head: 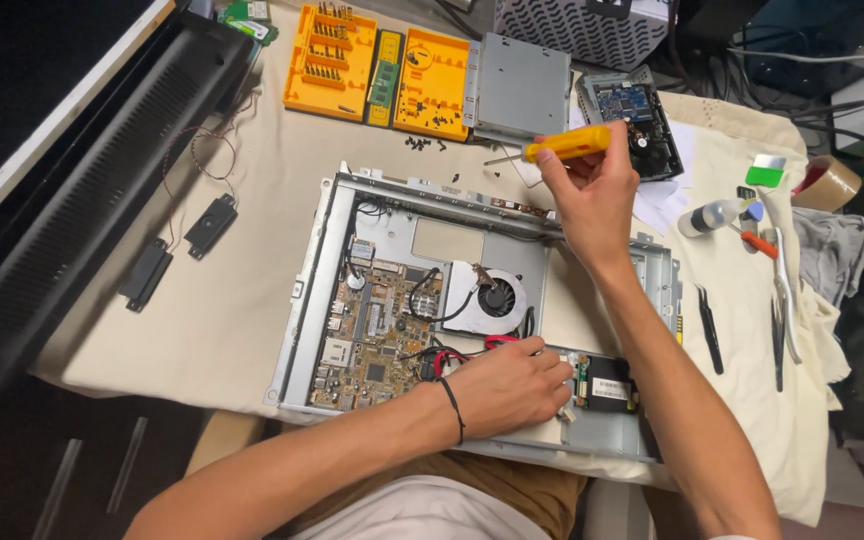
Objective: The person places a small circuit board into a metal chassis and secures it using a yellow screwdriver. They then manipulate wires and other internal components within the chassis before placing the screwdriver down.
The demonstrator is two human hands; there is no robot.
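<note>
Centre of frame: open metal computer chassis (324,262) on a cloth-covered table (222,300), green circuit board (377,340) and round cooling fan (492,298) inside. Lower centre — left hand (507,385) pressed flat on the chassis floor, fingers curled at a small connector, nothing clearly gripped. Upper centre — right hand (587,195) clenched around a yellow screwdriver (564,146), tip pointing left above the chassis rim.

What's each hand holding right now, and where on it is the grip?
The right hand holds a yellow screwdriver by its handle, tip pointing left. The left hand grips nothing visible; it rests on the metal chassis beside a small black board.
</note>
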